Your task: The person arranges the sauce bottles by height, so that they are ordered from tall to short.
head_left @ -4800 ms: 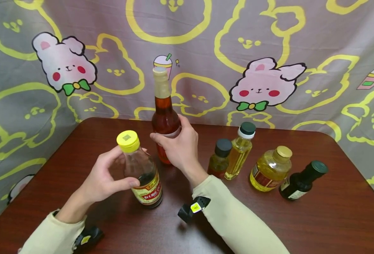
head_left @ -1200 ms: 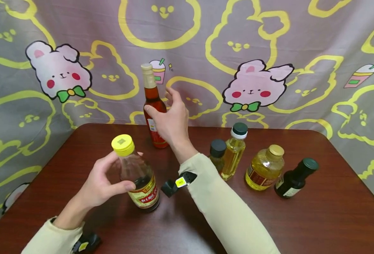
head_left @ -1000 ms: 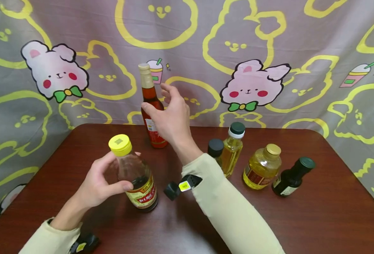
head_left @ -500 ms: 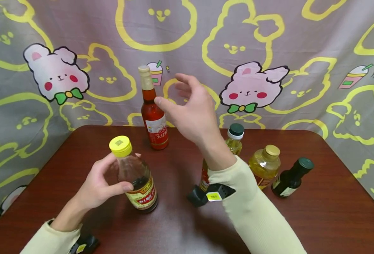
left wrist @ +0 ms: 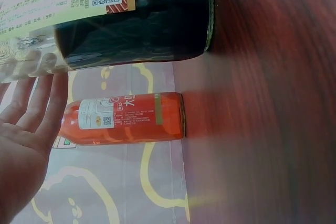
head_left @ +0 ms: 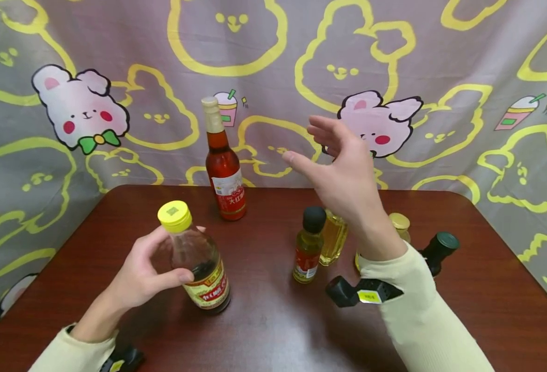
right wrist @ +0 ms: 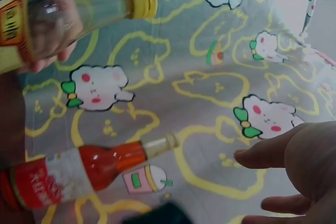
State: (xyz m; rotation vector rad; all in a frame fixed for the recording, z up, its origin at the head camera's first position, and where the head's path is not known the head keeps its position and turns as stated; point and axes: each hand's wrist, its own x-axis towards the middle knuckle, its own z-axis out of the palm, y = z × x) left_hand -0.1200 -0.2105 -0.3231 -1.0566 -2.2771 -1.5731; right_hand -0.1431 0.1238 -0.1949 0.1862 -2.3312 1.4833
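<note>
My left hand (head_left: 136, 271) holds a yellow-capped glass bottle of dark liquid (head_left: 208, 287), thumb in front and fingers behind it. The bottle stands upright on the table, partly filled. Farther back stands a tall bottle of red liquid (head_left: 229, 186) with a white and red label; the left wrist view shows it beyond my fingers. My right hand (head_left: 349, 178) hangs in the air, thumb and fingers spread, with nothing in it. Below its wrist are a small black-capped bottle (head_left: 308, 256) and a clear bottle of yellow oil (head_left: 333, 240), whose top the hand hides.
Behind my right forearm, a gold-capped bottle (head_left: 400, 223) is mostly hidden. A dark bottle with a green cap (head_left: 437, 250) stands to its right, partly covered by the sleeve. A patterned curtain (head_left: 264, 46) backs the brown table (head_left: 264, 330).
The bottle of red liquid has moved farther back on the table. My right hand has let go of it and swung right over the other bottles. My left hand stays put.
</note>
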